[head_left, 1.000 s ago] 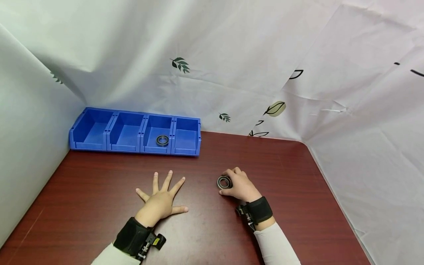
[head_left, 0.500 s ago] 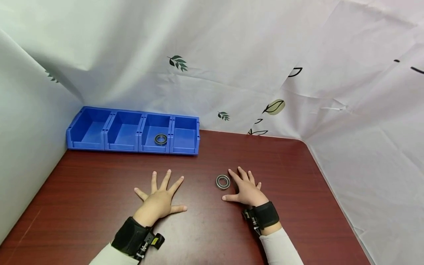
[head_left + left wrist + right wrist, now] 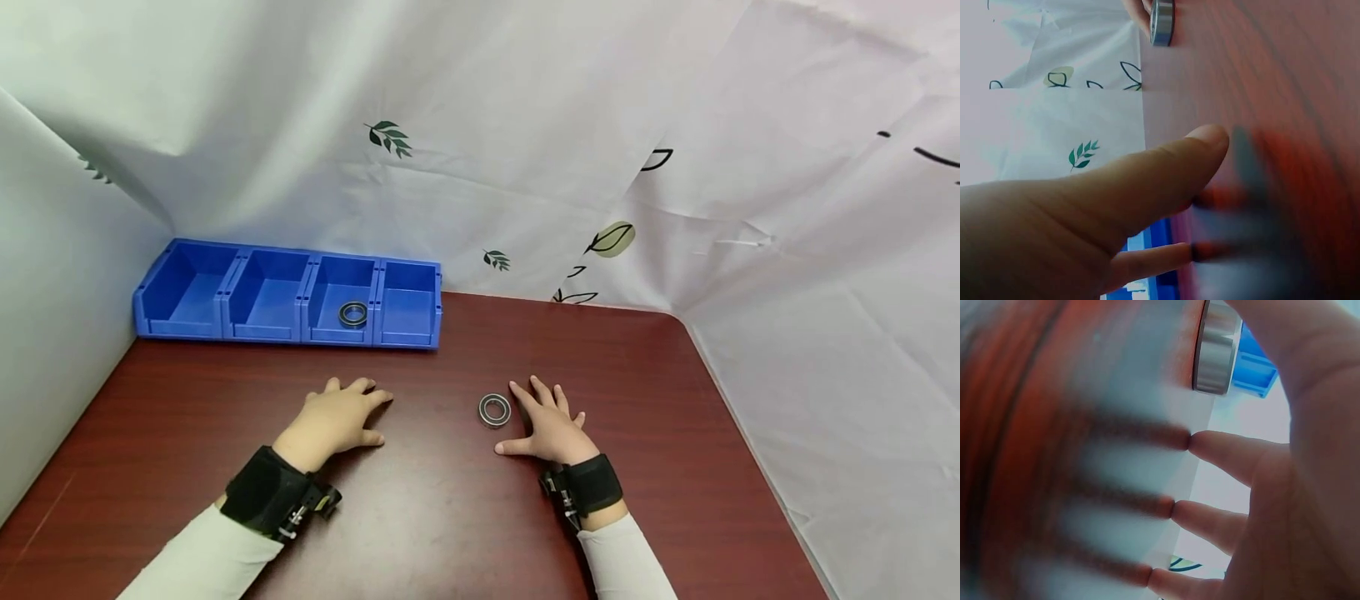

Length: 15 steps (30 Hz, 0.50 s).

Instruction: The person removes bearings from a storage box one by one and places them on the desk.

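Observation:
A metal ring bearing [image 3: 494, 410] lies flat on the dark red table, just left of the right hand [image 3: 558, 433], whose spread fingers do not touch it. In the right wrist view the bearing [image 3: 1215, 350] stands out beside the fingers of the right hand [image 3: 1310, 456]. The left hand [image 3: 326, 423] is over the table below the blue bins, relaxed and holding nothing. Its thumb is extended in the left wrist view, where the left hand [image 3: 1097, 206] has the bearing [image 3: 1162, 24] far off at the top.
A row of blue bins [image 3: 258, 338] stands at the back left of the table [image 3: 450, 517]. Another bearing [image 3: 352, 314] lies in the third bin from the left. White patterned cloth [image 3: 480, 183] hangs behind and at both sides.
The right hand has let go of the bearing and moved slightly right, its fingers spreading. The left hand has shifted left and away from the person, its spread fingers drawing together and bending.

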Available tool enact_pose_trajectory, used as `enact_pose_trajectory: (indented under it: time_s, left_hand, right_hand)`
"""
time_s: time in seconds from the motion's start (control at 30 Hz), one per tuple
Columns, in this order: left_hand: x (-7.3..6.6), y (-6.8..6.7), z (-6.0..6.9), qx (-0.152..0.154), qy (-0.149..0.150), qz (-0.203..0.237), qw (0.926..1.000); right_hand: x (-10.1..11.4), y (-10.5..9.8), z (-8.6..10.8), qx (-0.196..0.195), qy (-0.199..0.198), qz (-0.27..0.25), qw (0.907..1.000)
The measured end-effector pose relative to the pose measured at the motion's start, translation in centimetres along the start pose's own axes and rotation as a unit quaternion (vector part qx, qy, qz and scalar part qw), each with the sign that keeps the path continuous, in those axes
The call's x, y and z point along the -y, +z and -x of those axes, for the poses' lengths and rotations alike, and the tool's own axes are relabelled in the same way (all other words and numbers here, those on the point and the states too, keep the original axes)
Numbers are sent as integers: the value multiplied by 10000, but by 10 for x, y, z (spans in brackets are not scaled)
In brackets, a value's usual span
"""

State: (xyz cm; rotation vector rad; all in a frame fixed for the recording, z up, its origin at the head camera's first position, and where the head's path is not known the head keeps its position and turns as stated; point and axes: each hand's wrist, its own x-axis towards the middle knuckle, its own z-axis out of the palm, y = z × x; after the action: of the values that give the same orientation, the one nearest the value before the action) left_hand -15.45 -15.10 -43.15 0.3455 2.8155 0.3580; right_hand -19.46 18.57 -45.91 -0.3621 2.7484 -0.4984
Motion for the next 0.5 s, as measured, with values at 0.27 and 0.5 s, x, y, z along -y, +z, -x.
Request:
enact_pose_trajectory:
  time_s: [0.27, 0.5]
  left_hand:
    - [19, -35, -20, -1466, -120, -351, 9885]
    - [31, -71, -47, -1371, -521, -242, 9889]
  right_hand:
    - [1, -2, 0, -115, -44, 25, 9999]
    - [1, 0, 0, -105, 4, -25, 9999]
